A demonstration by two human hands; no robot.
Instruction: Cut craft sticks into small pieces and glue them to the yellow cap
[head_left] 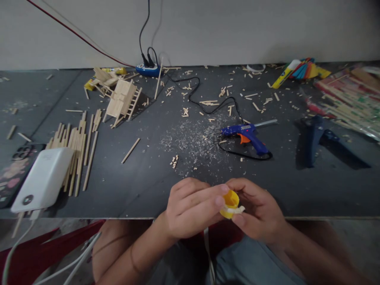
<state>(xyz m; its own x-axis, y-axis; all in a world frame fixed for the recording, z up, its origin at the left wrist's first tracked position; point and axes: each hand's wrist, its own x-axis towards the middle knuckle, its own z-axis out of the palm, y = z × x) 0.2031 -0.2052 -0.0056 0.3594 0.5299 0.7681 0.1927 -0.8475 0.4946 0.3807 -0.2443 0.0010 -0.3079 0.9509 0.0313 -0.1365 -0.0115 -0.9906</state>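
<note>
Both hands meet at the table's front edge around a small yellow cylinder, hollow like a cap (233,199). Its open end faces up, and a pale strip with a light wooden bit (241,209) runs across its side. My left hand (192,206) has its fingers closed against the cylinder's left side. On the right side, my right hand (258,209) pinches it between thumb and fingers. Beyond the hands lies a blue hot glue gun (246,132) with an orange trigger and a clear glue stick in its back. A little pile of cut stick pieces (174,161) is nearby.
Wooden sticks (78,152) lie at left beside a white power bank (44,180) and a phone (19,170). A small stick-built chair (121,99) stands behind. Dark blue cutters (314,138) and bagged sticks (353,95) lie right. A cord runs to the blue power strip (148,70).
</note>
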